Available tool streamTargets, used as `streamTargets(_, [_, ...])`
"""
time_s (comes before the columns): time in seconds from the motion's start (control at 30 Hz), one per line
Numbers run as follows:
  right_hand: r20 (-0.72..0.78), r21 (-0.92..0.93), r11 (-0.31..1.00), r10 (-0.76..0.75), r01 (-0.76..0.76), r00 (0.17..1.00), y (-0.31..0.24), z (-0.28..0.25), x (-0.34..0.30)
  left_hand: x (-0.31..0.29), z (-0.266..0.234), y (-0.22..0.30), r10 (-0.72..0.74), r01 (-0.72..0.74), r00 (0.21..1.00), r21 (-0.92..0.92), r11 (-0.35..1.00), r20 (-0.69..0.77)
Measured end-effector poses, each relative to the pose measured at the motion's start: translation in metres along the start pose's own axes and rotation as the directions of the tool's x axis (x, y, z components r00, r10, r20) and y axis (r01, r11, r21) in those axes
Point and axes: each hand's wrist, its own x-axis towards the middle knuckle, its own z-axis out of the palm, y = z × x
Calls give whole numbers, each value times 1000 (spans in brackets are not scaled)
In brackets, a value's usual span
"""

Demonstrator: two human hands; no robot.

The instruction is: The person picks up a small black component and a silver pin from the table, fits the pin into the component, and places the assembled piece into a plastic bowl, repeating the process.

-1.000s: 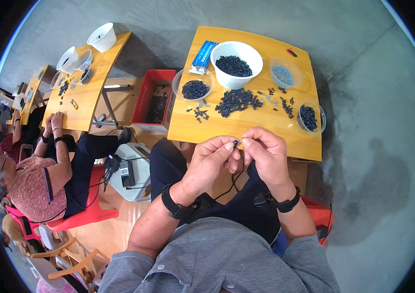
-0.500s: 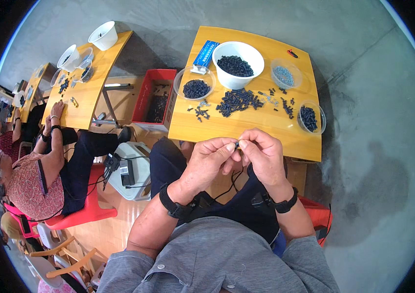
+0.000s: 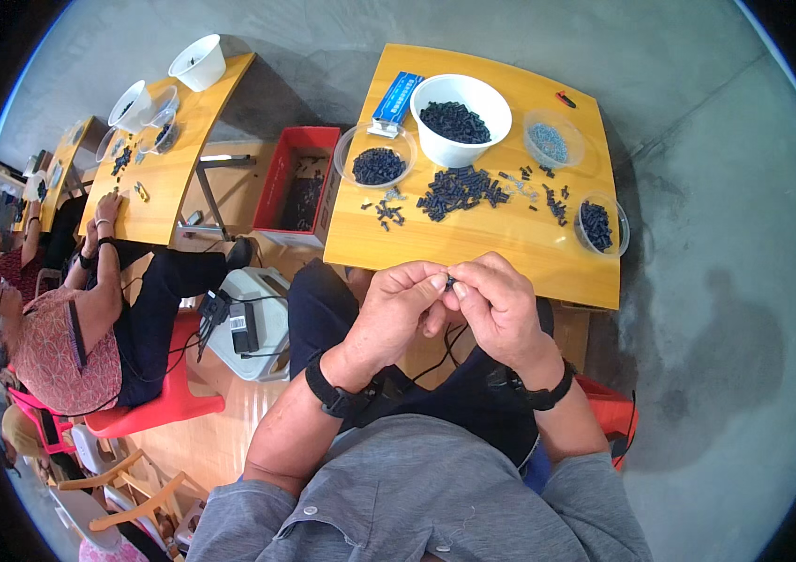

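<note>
Both my hands meet in front of the table's near edge, pinching one small black part [image 3: 450,283] between them. My left hand [image 3: 393,314] grips it between thumb and forefinger. The thumb and fingertips of my right hand [image 3: 503,304] close on its other side. My fingers cover most of the part. Beyond them, a heap of small black parts [image 3: 459,192] lies on the yellow table [image 3: 482,245]. Behind the heap stands a white bowl [image 3: 452,153] holding more black parts. Small silvery pieces [image 3: 518,185] are scattered beside the heap.
Clear tubs of black parts [image 3: 379,167] stand left and right; another holds silvery pieces [image 3: 548,142]. A blue box [image 3: 398,98] and a red-and-black tool [image 3: 565,99] lie farther back. A red carton [image 3: 271,201] and grey stool [image 3: 267,328] are left, near a seated person [image 3: 70,347].
My right fingers have rolled inward over the black part, and the part has shifted slightly left and down. My left hand stays nearly in place. The view has tilted a little.
</note>
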Motion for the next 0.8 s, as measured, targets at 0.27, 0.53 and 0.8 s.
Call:
streamTargets(0.27, [157, 31, 998, 43, -48, 987, -8, -13, 10, 2, 2, 4, -13, 14, 999, -28, 1000, 52])
streamTargets(0.53, [22, -131, 989, -62, 64, 998, -3, -5, 8, 4, 8, 3, 3, -4, 999, 17, 1000, 49])
streamTargets(0.8, [68, -316, 927, -193, 205, 979, 3, -2, 4, 3, 0, -4, -81, 81, 997, 19, 996, -8])
